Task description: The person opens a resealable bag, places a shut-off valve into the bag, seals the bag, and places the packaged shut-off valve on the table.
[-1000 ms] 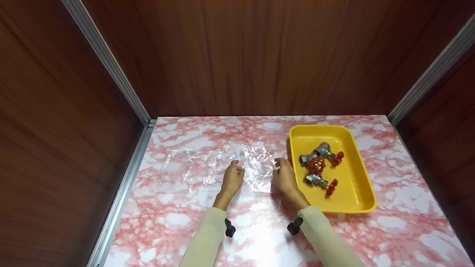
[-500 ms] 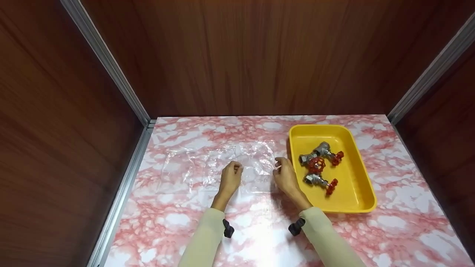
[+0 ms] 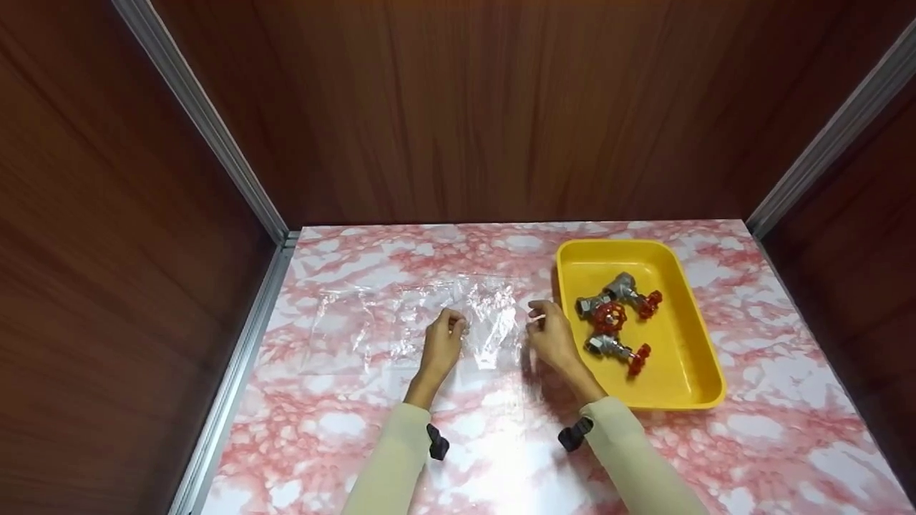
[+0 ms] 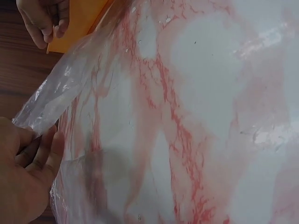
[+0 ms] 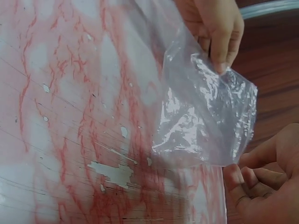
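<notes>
A clear, shiny plastic bag [image 3: 494,318] lies between the two hands, partly lifted off the table. My left hand [image 3: 440,349] pinches its left edge, thumb against curled fingers; in the left wrist view the film [image 4: 51,95] runs up from that hand [image 4: 23,182]. On the other side my right hand [image 3: 557,343] is beside the yellow tray's left wall. In the right wrist view its thumb and fingertips come together at a corner of the crumpled bag [image 5: 187,121], though the see-through film makes the contact faint. Two more clear bags [image 3: 340,329] lie flat to the left, the nearer one close to the left hand.
On the right stands a yellow tray [image 3: 673,357] holding three metal valves with red handwheels [image 3: 610,318]. The table [image 3: 758,429] has a red-and-white marbled top. Brown wood-look panels [image 3: 458,114] with metal corner rails [image 3: 207,121] enclose it at the back and sides.
My left hand has shifted slightly left and toward me. The glare and folds on the bag between the hands have changed, while the right hand has barely moved.
</notes>
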`<move>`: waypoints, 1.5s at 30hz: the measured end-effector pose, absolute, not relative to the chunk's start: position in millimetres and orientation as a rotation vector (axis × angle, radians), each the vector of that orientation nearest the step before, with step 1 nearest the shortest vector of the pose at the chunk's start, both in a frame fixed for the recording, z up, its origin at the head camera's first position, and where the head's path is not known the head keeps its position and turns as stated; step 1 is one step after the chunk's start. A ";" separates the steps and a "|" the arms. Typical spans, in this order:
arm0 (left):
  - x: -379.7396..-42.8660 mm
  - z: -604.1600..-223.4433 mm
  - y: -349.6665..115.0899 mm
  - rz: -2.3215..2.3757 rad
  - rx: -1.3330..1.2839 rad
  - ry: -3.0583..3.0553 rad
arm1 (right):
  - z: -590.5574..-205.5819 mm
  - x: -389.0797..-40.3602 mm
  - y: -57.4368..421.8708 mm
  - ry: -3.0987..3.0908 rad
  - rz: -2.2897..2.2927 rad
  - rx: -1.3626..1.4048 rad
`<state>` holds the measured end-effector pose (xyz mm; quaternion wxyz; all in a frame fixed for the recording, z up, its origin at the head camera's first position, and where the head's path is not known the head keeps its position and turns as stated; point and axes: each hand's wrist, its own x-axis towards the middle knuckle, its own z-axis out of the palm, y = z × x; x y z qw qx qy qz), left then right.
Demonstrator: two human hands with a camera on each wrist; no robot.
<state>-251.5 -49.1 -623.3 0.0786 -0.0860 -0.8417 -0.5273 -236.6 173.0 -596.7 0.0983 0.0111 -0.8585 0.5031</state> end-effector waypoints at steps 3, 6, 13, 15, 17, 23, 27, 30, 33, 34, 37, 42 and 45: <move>-250.8 -622.6 -50.3 -1.601 -0.288 -2.497 | -595.5 -237.9 173.3 -2.533 1.498 0.028; -250.5 -622.3 -52.1 -1.654 -0.320 -2.475 | -594.5 -239.3 173.3 -2.524 1.492 0.020; -250.5 -624.6 -55.4 -1.831 -0.453 -2.383 | -591.9 -243.1 173.9 -2.503 1.538 -0.026; -249.7 -625.8 -56.4 -1.835 -0.488 -2.365 | -591.4 -244.5 173.8 -2.501 1.549 -0.041; -249.5 -627.2 -57.0 -1.839 -0.514 -2.333 | -590.8 -246.0 174.0 -2.501 1.575 -0.052; -248.3 -628.0 -59.2 -1.875 -0.566 -2.273 | -586.5 -249.4 175.0 -2.471 1.655 -0.068; -248.0 -627.4 -60.5 -1.892 -0.532 -2.287 | -582.3 -251.1 174.8 -2.434 1.712 -0.110; -247.0 -627.1 -61.2 -1.896 -0.513 -2.294 | -580.1 -252.5 175.1 -2.435 1.707 -0.146; -246.2 -626.5 -61.0 -1.884 -0.535 -2.288 | -579.1 -253.9 176.4 -2.450 1.690 -0.142; -246.1 -626.3 -60.8 -1.879 -0.546 -2.286 | -578.7 -254.2 176.7 -2.459 1.690 -0.143; -245.8 -625.9 -60.3 -1.866 -0.572 -2.284 | -578.0 -254.2 177.2 -2.473 1.741 -0.123; -244.4 -624.1 -60.9 -1.862 -0.562 -2.307 | -577.8 -252.3 176.7 -2.393 1.887 -0.111; -244.2 -623.3 -61.7 -1.855 -0.538 -2.318 | -577.2 -251.3 176.3 -2.311 1.931 -0.097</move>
